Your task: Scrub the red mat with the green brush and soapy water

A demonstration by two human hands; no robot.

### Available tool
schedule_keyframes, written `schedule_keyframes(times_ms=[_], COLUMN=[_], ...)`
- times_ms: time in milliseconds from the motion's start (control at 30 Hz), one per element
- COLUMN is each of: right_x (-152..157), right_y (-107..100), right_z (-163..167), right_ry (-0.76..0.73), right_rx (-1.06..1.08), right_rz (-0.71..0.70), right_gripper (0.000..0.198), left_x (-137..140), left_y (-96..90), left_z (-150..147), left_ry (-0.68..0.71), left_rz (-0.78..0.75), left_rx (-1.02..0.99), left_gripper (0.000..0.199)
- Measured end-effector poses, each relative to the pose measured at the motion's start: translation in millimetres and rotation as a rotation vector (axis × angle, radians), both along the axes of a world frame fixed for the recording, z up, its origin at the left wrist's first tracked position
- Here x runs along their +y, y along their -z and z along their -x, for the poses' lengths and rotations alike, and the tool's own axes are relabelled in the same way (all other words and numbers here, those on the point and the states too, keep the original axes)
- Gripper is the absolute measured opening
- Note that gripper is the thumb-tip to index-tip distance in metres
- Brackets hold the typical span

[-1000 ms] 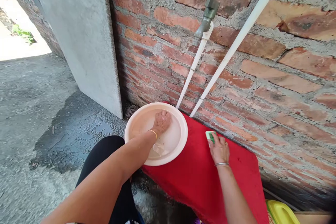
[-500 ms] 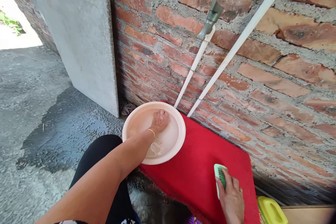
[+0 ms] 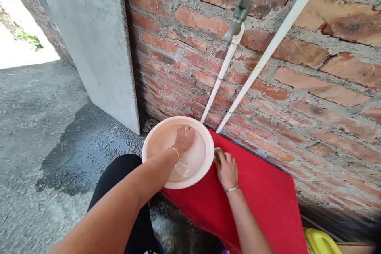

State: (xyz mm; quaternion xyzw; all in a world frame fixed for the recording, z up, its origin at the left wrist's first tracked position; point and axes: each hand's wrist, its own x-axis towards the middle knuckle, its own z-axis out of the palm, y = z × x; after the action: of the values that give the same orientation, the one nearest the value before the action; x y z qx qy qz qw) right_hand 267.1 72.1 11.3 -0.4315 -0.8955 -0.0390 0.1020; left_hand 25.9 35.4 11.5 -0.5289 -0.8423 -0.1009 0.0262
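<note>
A pale pink round basin (image 3: 148,158) with cloudy water in it stands on the end of a red-covered slab (image 3: 262,194). My left hand (image 3: 184,137), with a gold bangle at the wrist, is down in the water. Its fingers are curled under and whatever they hold, if anything, is hidden. Beside the basin's right rim, my right hand (image 3: 227,168) grips a small green scrub brush (image 3: 218,154), mostly covered by the fingers, low over the red surface.
A brick wall (image 3: 196,65) rises behind, with a tap (image 3: 237,22) and a white pipe (image 3: 276,45). To the left a concrete slab (image 3: 89,39) leans above wet floor (image 3: 89,151). A yellow container (image 3: 323,242) is at bottom right.
My right hand has moved the scrub brush from the near right part of the red surface up and left to the basin's rim. My left hand stays in the water.
</note>
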Motion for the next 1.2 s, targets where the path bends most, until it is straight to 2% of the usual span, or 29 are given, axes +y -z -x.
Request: schedule_keyframes(times_ms=[100, 233, 333, 400, 500, 567, 667, 800, 900, 1033, 1133, 1200], right_x=[43, 71, 58, 36, -10, -42, -77, -90, -74, -28, 12, 37], right_y=[-6, -7, -1, 5, 17, 25, 30, 28, 22, 14, 6, 1], right_z=[-21, -94, -149, -174, -191, -189, -169, -122, -78, -26, -14, -27], right_ry=[0.203, 0.501, 0.58, 0.529, 0.371, 0.253, 0.074, -0.117, -0.159, -0.111, 0.017, 0.15], right_rx=[-0.061, -0.099, -0.096, -0.081, -0.003, 0.084, 0.182, 0.175, 0.16, 0.089, 0.03, -0.003], right_rz=[0.007, 0.004, -0.006, -0.033, -0.086, -0.095, -0.049, 0.033, 0.045, 0.033, 0.013, -0.003], right_gripper=[0.04, 0.049, 0.056, 0.06, 0.067, 0.066, 0.055, 0.039, 0.037, 0.039, 0.04, 0.041], left_x=[0, 0, 1, 2, 3, 4, 5, 4, 2, 0, 1, 1], left_y=[-1.3, -3.9, -4.2, -2.7, 1.8, 5.3, 8.5, 6.2, 2.3, 1.4, 3.3, 3.7], left_z=[-1, -2, -2, -1, 0, 0, 1, 0, -1, -1, 0, 0], left_ry=[0.002, -0.01, -0.005, -0.002, -0.002, -0.011, -0.025, -0.017, -0.013, 0.002, 0.002, -0.004], left_rz=[-0.003, 0.007, 0.003, -0.007, -0.034, -0.058, -0.073, -0.035, -0.016, -0.016, -0.017, -0.014], left_rx=[-0.018, -0.046, -0.06, -0.065, -0.064, -0.065, -0.065, -0.046, -0.029, -0.019, -0.018, -0.021], left_gripper=[0.027, 0.028, 0.029, 0.03, 0.03, 0.03, 0.028, 0.028, 0.029, 0.029, 0.028, 0.028])
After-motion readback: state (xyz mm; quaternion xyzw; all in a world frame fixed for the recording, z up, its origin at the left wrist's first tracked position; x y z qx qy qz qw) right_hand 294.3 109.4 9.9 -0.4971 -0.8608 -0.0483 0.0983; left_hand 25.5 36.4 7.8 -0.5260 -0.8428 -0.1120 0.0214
